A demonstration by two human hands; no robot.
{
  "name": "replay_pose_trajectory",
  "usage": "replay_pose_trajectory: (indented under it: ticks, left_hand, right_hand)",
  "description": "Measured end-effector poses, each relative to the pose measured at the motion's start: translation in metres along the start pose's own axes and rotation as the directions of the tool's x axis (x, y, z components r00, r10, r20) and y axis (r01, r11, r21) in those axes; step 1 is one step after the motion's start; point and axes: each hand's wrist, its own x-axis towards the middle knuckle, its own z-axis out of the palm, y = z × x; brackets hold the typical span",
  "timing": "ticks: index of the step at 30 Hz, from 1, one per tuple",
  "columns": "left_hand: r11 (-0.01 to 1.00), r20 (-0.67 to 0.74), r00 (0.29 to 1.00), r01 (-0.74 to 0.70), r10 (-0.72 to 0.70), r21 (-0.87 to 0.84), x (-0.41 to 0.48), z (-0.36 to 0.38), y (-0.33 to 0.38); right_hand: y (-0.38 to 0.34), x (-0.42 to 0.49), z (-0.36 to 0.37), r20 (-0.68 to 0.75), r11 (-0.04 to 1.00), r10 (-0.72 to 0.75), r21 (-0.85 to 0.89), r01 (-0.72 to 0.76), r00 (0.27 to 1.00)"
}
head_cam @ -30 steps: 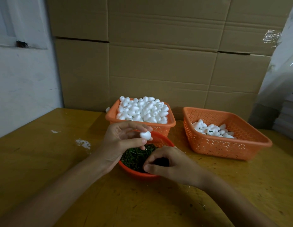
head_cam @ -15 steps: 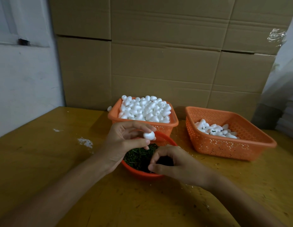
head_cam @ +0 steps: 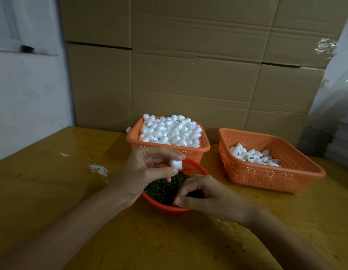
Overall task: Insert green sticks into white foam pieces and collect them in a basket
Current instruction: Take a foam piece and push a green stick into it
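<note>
A foam piece (head_cam: 176, 164) is pinched in the left hand (head_cam: 144, 169), and its long axis lies roughly sideways. The right hand (head_cam: 208, 194) is curled into the green sticks (head_cam: 159, 190); whether one is held cannot be told.

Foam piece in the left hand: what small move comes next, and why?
Probably lift one of the green sticks from the red bowl with the right hand to the foam piece: the left hand pinches it bare above the bowl, and the right hand's fingers curl among the sticks.

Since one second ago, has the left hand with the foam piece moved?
No. Against the red bowl, the left hand and its foam piece stay above the far rim.
</note>
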Motion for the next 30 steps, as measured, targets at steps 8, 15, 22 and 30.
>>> replay_pose_trajectory:
  ticks: [8, 15, 22, 30]
  left_hand:
    - [0.999, 0.004, 1.0, 0.002, -0.002, -0.032, -0.0005, 0.0008, -0.0009]
    - [0.995, 0.015, 1.0, 0.027, -0.025, -0.101, 0.001, -0.0017, -0.0015]
    - [0.995, -0.013, 1.0, 0.023, -0.024, -0.101, -0.0002, -0.0018, -0.0013]
    - [0.998, -0.029, 0.999, 0.013, -0.015, -0.066, -0.0014, -0.0011, -0.0021]
  right_hand:
    - [0.0042, 0.0, 0.0023, -0.015, 0.998, 0.02, -0.059, -0.021, 1.0]
    - [0.0014, -0.0006, 0.0022, -0.015, 0.994, 0.063, -0.084, -0.064, 0.998]
    - [-0.0034, -0.0014, 0.0039, -0.021, 0.994, 0.054, -0.097, -0.055, 0.998]
    - [-0.0035, -0.0011, 0.005, -0.039, 0.992, 0.038, -0.117, -0.043, 0.999]
